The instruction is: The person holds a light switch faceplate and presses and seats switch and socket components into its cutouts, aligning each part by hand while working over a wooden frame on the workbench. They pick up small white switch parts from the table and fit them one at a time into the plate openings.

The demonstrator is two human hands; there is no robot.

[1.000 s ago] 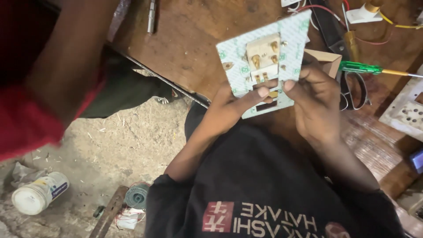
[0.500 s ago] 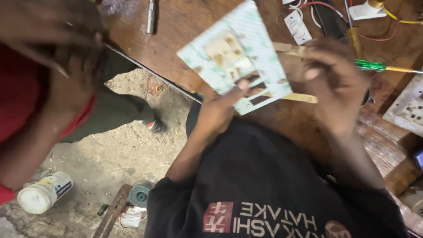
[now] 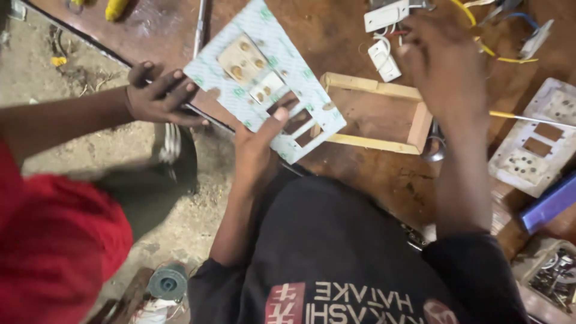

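the switch plate [image 3: 264, 81] is white with a pale green speckled film, and its sockets are cream. the wooden frame [image 3: 375, 114] is light yellow-tan on a dark reddish-brown table [image 3: 336, 36]. loose switches [image 3: 384, 36] are white; a wire [image 3: 486, 48] is yellow. the second plate [image 3: 534, 144] is dull grey-white. the other person's sleeve [image 3: 54, 246] is red.

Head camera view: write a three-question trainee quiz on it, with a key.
1. True or false: the left hand holds the switch plate.
2. The wooden frame lies: A) on the workbench; B) on the ground.
3. What is the right hand nearest to?

Key: 1 true. 2 A. 3 The white switch modules with their wires; whether it grips anything cannot be told.
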